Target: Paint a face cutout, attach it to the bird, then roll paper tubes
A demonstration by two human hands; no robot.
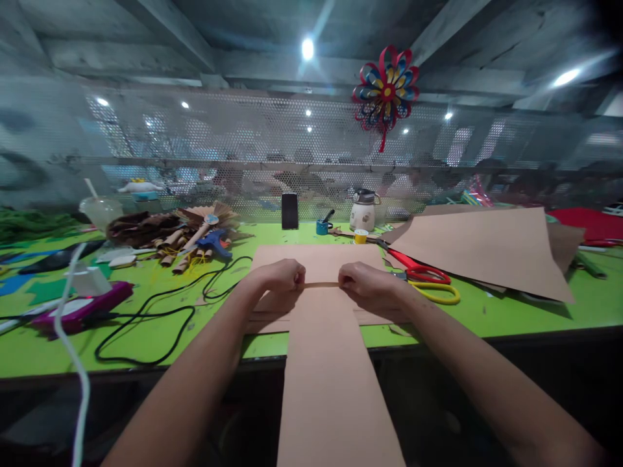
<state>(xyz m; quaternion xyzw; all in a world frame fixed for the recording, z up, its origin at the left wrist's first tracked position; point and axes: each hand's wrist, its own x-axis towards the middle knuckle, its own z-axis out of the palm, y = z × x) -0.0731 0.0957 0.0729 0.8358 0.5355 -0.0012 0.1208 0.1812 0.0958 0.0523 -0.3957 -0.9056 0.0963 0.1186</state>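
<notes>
A long strip of tan paper (pixel 331 363) runs from the middle of the table over its front edge toward me. At its far end there is a narrow fold, and my left hand (pixel 285 275) pinches the left corner of it. My right hand (pixel 359 279) pinches the right corner the same way. Under both hands lie flat tan paper sheets (pixel 316 256), stacked on the green table. Just right of my right hand are scissors with yellow handles (pixel 440 293) and another pair with red handles (pixel 423 269).
Large brown paper sheets (pixel 487 246) lie at the right. At the left are a blue glue gun (pixel 214 242), paper rolls (pixel 182 259), a black cable (pixel 160 292) and a purple power strip (pixel 92 310). A phone (pixel 289 211) and a jug (pixel 364 211) stand at the back.
</notes>
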